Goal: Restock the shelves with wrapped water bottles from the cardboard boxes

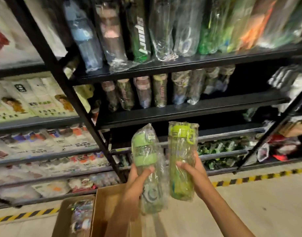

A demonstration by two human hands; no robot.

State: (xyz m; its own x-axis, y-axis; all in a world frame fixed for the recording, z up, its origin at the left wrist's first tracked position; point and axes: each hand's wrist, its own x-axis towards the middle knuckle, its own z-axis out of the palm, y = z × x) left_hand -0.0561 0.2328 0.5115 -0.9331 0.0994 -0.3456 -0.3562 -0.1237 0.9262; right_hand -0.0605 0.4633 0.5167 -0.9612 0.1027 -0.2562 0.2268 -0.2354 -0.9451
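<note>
Head view: two wrapped bottles held up in front of the black shelving unit (pixel 189 106), above the floor.
Left hand (pixel 138 178): curled round the lower body of the left bottle (pixel 146 159), thumb across the front of the wrap.
Right hand (pixel 192 170): curled round the mid-body of the right bottle (pixel 181 156), fingers over the front.
Bottle position: both upright, lids up, side by side and close; whether the wraps touch cannot be told. They sit level with the lower shelf (pixel 215 132), not yet on it.
Source: cardboard boxes (pixel 102 211) at the bottom edge of the view, more wrapped stock visible in the left one.
Weight: judged light; the clear bodies look empty.
Stiffness: hard plastic body under loose, crinkled film.
Slip risk: film is judged slick and may slide over the bottle; loose ends above the lid and below the base give no hold.
Fragility: low; the side loop on the right bottle's green lid (pixel 180 132) could snag.
Recommended hold: around the body, at or below the middle, squeezing through the film onto the bottle itself, never by the spare film.
Placement note: set down on the base at the shelf's front edge, then push back.
</note>
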